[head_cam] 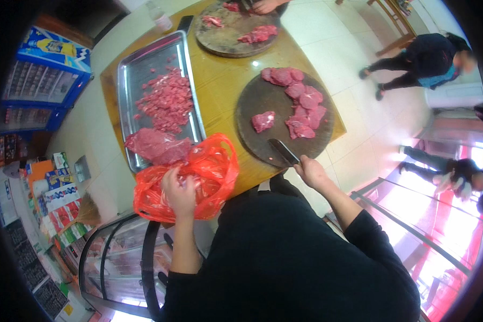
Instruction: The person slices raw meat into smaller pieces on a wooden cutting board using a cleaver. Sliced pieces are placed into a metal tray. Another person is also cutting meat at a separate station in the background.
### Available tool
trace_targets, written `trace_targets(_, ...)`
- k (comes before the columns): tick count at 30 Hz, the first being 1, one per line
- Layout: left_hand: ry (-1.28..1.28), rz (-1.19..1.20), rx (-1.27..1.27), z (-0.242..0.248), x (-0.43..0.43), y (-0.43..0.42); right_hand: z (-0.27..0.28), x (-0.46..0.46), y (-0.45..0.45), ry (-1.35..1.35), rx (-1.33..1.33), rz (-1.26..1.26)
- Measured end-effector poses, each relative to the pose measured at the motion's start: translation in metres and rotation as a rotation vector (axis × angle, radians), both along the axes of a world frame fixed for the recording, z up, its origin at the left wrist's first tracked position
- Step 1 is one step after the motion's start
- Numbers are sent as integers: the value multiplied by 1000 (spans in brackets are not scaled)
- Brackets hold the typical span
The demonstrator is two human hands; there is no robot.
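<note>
My right hand (pixel 310 172) grips the handle of a knife (pixel 283 151), whose blade lies over the near edge of a round cutting board (pixel 249 100). On that board a small chunk of raw meat (pixel 263 121) sits left of a curved row of meat slices (pixel 310 96). My left hand (pixel 180 189) is over the opening of a red plastic bag (pixel 221 177), its fingertips partly hidden; whether it holds anything is unclear. Beside the bag, a large piece of raw meat (pixel 157 145) rests on the near end of a metal tray (pixel 122 100), with diced meat (pixel 169 100) behind it.
Another round board (pixel 209 40) with meat pieces stands at the table's far end, where a co-worker's hand (pixel 264 6) rests. A plastic bottle (pixel 159 18) is near the tray's far corner. A person (pixel 430 56) stands on the right, another (pixel 451 169) farther down. A glass display case (pixel 120 257) is at lower left.
</note>
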State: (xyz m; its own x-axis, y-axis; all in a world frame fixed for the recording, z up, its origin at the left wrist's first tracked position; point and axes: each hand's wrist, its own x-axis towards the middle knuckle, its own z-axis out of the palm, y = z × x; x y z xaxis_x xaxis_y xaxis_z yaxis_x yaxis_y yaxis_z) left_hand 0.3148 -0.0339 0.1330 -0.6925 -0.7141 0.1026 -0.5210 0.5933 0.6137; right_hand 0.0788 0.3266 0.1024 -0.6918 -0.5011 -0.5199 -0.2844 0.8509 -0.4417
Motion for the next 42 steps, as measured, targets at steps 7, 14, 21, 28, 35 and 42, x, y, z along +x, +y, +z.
trace_targets(7, -144, -323, 97, -72, -227, 75, 13, 22, 38, -91, -139, -169)
trace_targets(14, -331, -488, 107, -114, -266, 78, 0, 39, 50, -179, -237, -279)
trace_targets(21, -119, -192, 1101, -89, -242, 88, -10, 35, 68, -191, -299, -360)
trace_targets(28, -22, -434, 1815, -35, -230, 82, 2, 33, 73, -210, -334, -406)
trace_targets(35, 85, -547, 1804, -23, -230, 102, 12, 36, 73, -216, -313, -421)
trace_targets(42, 75, -497, 1743, -18, -239, 98, 9, 44, 74, -213, -276, -461)
